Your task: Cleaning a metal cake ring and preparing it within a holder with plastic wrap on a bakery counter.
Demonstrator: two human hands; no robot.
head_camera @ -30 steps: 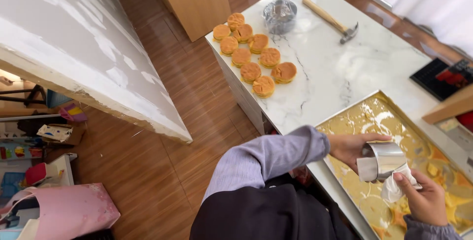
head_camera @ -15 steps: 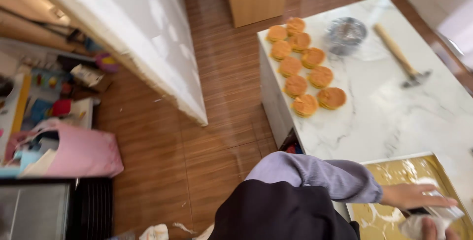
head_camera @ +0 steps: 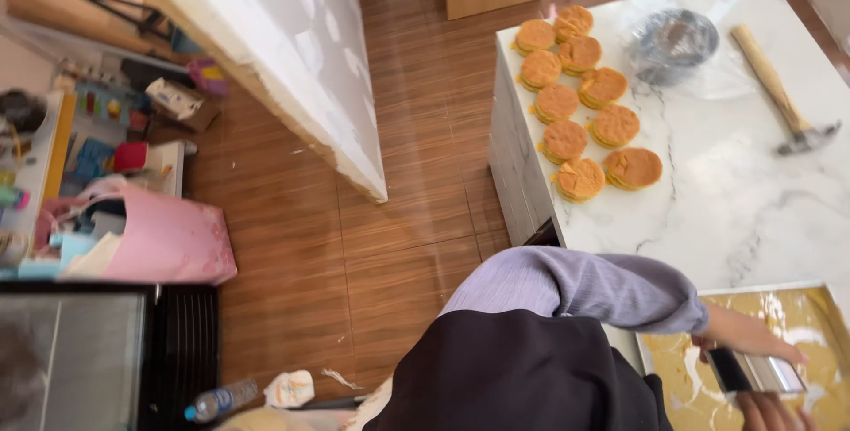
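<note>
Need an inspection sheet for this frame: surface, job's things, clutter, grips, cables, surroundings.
Surface: white marbled counter, mostly bare at centre.
Job's things: metal ring mould over the gold tray of yellow cake; ten round cakes in two rows.
Clutter: hammer; steel bowl under clear plastic.
Grips: left hand on the mould; right hand at frame edge, grip cannot be told.
Cables: nothing seen.
Surroundings: wood floor, pink bag, water bottle, white slanted board.

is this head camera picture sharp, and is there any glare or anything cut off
Head view: mostly sharp, though tilted; pale glare streaks cross the wooden floor; the hands and shiny metal ring are cropped at the lower right corner, the right hand half out of frame.
</note>
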